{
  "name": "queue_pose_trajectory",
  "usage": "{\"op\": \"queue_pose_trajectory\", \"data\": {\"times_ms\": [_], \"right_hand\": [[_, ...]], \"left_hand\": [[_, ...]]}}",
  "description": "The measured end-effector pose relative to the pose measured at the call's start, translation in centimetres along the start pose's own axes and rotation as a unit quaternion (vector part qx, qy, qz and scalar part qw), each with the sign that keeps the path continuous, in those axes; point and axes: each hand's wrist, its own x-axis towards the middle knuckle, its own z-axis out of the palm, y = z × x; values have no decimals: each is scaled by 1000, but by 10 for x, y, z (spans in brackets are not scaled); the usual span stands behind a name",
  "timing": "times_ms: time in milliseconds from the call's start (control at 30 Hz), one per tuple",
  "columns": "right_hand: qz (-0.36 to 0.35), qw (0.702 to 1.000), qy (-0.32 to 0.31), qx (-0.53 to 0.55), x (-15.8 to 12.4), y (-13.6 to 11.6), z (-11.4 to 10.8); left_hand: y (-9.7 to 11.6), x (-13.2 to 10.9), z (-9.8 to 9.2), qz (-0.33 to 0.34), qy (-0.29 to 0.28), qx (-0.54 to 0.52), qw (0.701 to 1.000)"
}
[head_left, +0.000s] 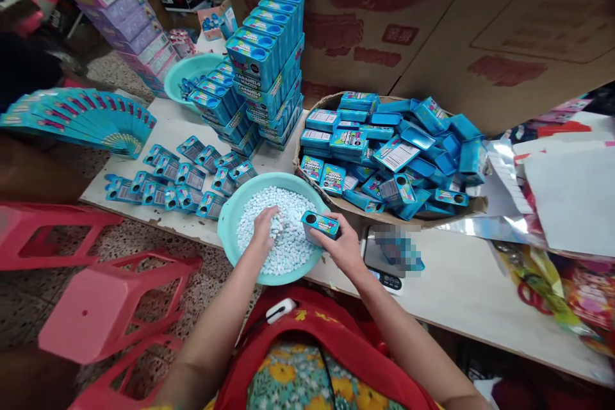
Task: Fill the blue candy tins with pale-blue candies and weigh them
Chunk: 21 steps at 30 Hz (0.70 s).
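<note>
A teal bowl (225, 225) full of small white candies (294, 245) sits at the near edge of the white table. My left hand (266, 227) is dug into the candies with its fingers curled closed; what they hold is hidden. My right hand (340, 245) grips a small blue tin box (320, 225) over the bowl's right rim, the box's round hole facing up.
A cardboard tray (321, 104) heaped with blue boxes sits behind the bowl, with a tall box stack (269, 64) to its left. Flat blue boxes (173, 179) lie in rows. A digital scale (382, 267), a second teal bowl (185, 73) and pink stools (96, 307) surround me.
</note>
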Motion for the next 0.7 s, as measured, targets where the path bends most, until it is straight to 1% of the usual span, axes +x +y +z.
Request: {"op": "queue_pose_trajectory", "data": {"times_ms": [67,133,167,233,300,367,500,633,700], "right_hand": [[-54,997,-11,-53,4,-2,6],[-102,990,-28,-97,6,-3,15],[-120,985,-41,-113,6,-4,21],[-145,978,-64,-135,7,-6,32],[-158,973,-77,-146,6,-9,40],[-165,972,-68,-153,6,-14,45],[-189,964,-60,-175,7,-25,48],[-166,974,-54,-146,13,-27,49],[-162,975,-66,-136,16,-26,49]], "left_hand": [[19,-11,-3,-13,-42,-95,995],[38,-25,1,-4,-89,-199,976],[46,-32,4,13,-99,-238,966],[59,-41,11,58,-78,-277,956],[65,-45,16,91,-45,-291,951],[68,-44,17,108,-30,-288,951],[71,-39,16,118,-19,-265,957],[76,-39,17,131,-17,-248,960],[77,-39,19,138,-15,-245,960]]}}
